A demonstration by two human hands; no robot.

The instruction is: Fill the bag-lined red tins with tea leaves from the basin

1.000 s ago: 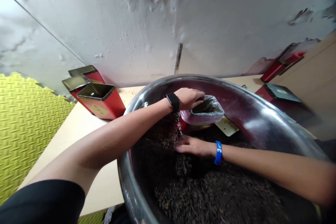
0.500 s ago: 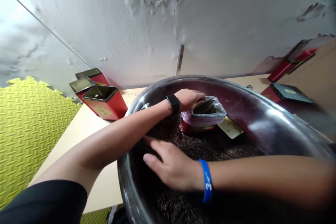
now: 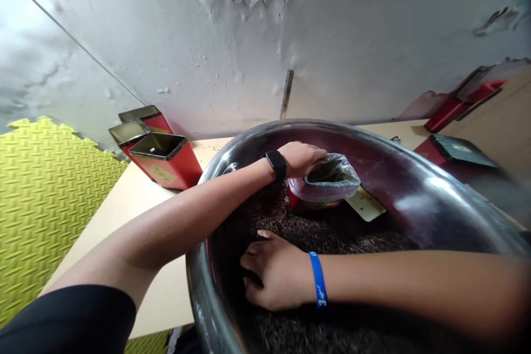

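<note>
A red tin (image 3: 317, 204), lined with a clear plastic bag (image 3: 342, 180) folded over its rim, stands among dark dried tea leaves (image 3: 352, 240) inside a large metal bowl (image 3: 427, 188). At the tin's left rim, my left hand (image 3: 302, 158), below a black watch, is closed on the bag's edge. Its fingertips are partly hidden. Lower in the bowl, my right hand (image 3: 276, 272), with a blue wristband, reaches down into the leaves with curled fingers. How much it grips is hidden. A gold-coloured lid (image 3: 365, 206) lies on the leaves right of the tin.
Open red tins (image 3: 176, 165) stand on the table (image 3: 166, 287) left of the bowl. More red tins (image 3: 452, 152) are at the right, beyond the bowl's rim. A peeling wall (image 3: 352, 44) rises behind. Yellow foam matting (image 3: 53, 204) lies at the left.
My right hand has gone from spread fingers to curled ones, turned down into the leaves. The left hand, the bag and the tin stay in place.
</note>
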